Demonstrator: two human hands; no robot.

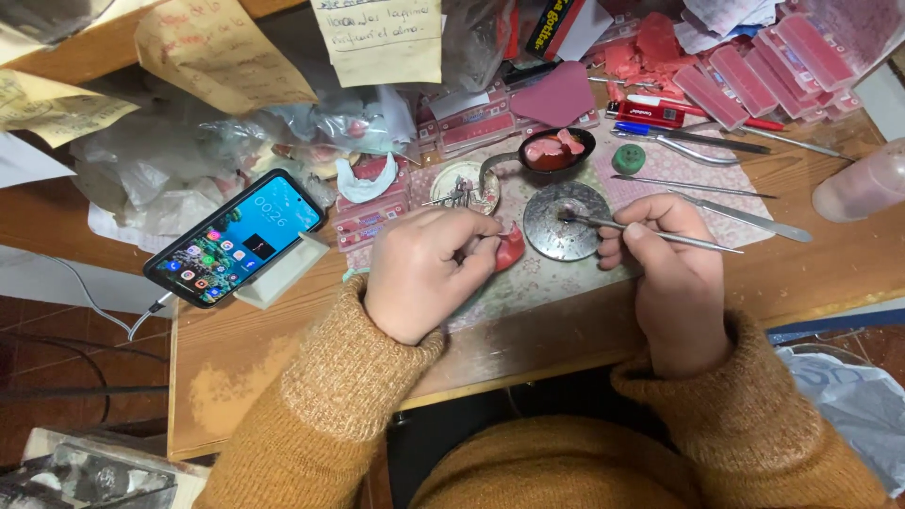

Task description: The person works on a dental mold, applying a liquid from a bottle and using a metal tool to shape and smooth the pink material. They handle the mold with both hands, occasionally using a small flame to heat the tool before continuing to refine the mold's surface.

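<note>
Mustard-coloured knit sleeves [330, 396] sit closest to us at the bottom of the view, and both of our hands come out of them over a worn wooden bench [236, 358]. Our left hand [429, 273] is curled tight around a small red wax piece [510, 247], most of it buried under the fingers so we only see one rounded end poking out on the thumb side. Our right hand [665, 269] pinches a thin metal carving tool [650, 231] like a pen, fingers closed snug on the shaft, and the tool tip rests on a round metal dish [566, 221] lying just beside the wax piece.

Both hands work over a pale flowered mat [556, 283]. Right behind the dish there's a dark ladle-like spoon [556, 151] holding pink wax lumps, with a little green round cap [629, 158] near it. More long metal instruments [745, 217] lie to the right of our right hand, and a stack of pink wax sheets [754, 71] sits further back. Off to the left, well apart from the hands, a smartphone [236, 238] with its screen lit leans on a white stand [283, 273].
</note>
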